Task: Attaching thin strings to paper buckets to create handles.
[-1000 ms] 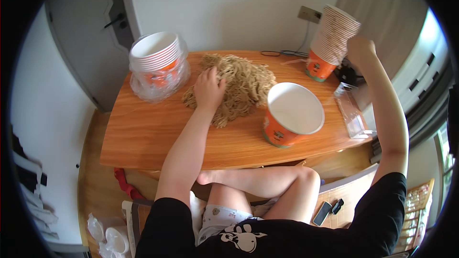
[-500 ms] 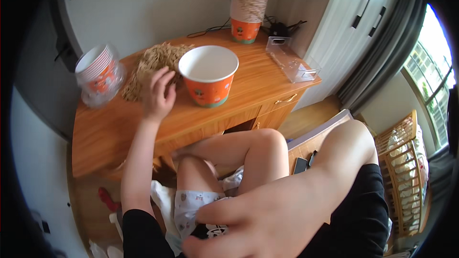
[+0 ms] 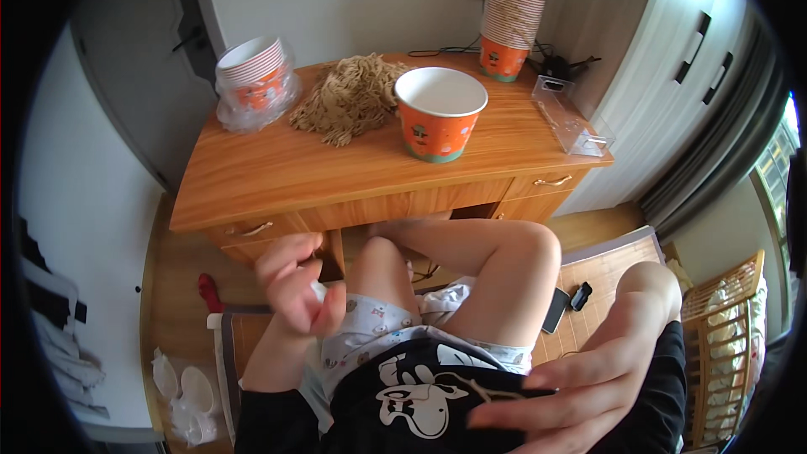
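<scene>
My left hand (image 3: 303, 286) is raised over the near side of the desk, left of my lap. Its fingers are curled together, with a small white bit (image 3: 319, 290) showing between them, too small to name. Low in front of my black shirt, my right hand (image 3: 580, 391) has its fingers bent around a thin tan string (image 3: 483, 390), slightly blurred. On the desk lies a loose pile of tan strings (image 3: 353, 97). Right beside it stands a large orange paper bucket (image 3: 441, 130) with a white inside, upright; its bottom is hidden from view.
A plastic-wrapped stack of paper buckets (image 3: 255, 84) stands on the desk's left, a tall stack (image 3: 513, 25) at the back right. A clear plastic tray (image 3: 572, 122) lies near the right edge. A phone (image 3: 556, 311) rests on a mat beside my knee.
My left hand has drawn back from the tan pile toward my lap. My right hand has moved rightward, and a tan string now shows at its fingers. The view has shifted.
</scene>
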Demonstrator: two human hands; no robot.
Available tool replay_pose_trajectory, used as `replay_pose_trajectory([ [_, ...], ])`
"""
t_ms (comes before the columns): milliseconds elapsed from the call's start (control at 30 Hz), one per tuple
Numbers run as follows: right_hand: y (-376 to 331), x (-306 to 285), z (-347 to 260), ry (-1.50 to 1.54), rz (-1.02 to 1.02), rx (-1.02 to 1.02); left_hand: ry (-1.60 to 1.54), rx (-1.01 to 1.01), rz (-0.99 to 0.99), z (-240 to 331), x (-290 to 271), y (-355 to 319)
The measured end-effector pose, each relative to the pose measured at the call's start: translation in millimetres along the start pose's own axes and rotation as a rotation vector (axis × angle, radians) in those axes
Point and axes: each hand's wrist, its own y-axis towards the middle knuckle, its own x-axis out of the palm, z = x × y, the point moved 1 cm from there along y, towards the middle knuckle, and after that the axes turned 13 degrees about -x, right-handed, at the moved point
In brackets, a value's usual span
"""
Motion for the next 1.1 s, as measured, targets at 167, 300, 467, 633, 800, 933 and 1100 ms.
replay_pose_trajectory([
  [167,-15,6,-62,0.007,0.114,0.541,-0.038,0.115,-0.224,127,-47,44],
  [300,-38,63,-26,0.569,0.191,0.829,0.252,0.269,-0.399,170,-53,67],
  [467,-73,102,-22,1.242,0.338,1.403,0.115,0.516,0.050,147,-30,38],
  [633,-118,137,-22,1.768,1.059,1.507,-0.263,-0.163,-0.694,96,42,38],
  [800,-105,145,-19,1.593,1.259,1.436,-0.207,-0.818,-0.568,48,83,14],
  [933,-76,150,-22,1.318,1.188,1.372,-0.745,-1.101,-0.886,32,83,20],
  [1100,-60,170,-28,0.683,0.866,1.128,-1.173,-1.301,-0.404,8,87,23],
])
